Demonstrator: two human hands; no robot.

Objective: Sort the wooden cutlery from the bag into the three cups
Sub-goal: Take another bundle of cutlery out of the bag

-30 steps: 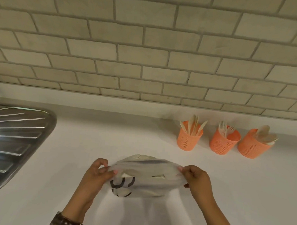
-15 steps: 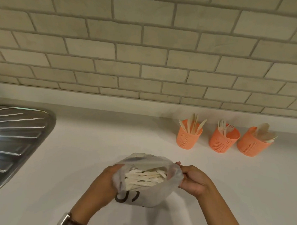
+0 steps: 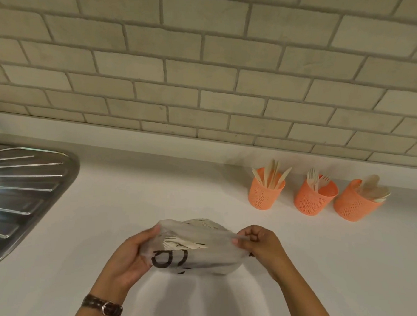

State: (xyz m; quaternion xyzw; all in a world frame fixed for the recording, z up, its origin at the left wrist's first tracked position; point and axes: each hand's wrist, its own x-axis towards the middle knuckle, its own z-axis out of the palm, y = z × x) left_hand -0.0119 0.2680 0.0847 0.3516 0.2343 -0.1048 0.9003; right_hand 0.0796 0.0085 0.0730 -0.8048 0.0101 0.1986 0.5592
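A translucent white bag (image 3: 198, 253) with black print hangs just above the white counter, and wooden cutlery (image 3: 187, 244) shows through its top. My left hand (image 3: 129, 257) grips the bag's left side. My right hand (image 3: 258, 243) pinches the bag's right edge. Three orange mesh cups stand at the back right: the left cup (image 3: 264, 196) holds knives, the middle cup (image 3: 313, 200) holds forks, the right cup (image 3: 353, 204) holds spoons and leans to the right.
A steel sink drainer (image 3: 21, 197) takes up the left side of the white counter (image 3: 153, 191). A tiled wall (image 3: 206, 74) rises behind the counter. A watch is on my left wrist.
The bag's mouth, spread wide half a second ago, is now pulled flatter between my hands. The printed side has turned towards me.
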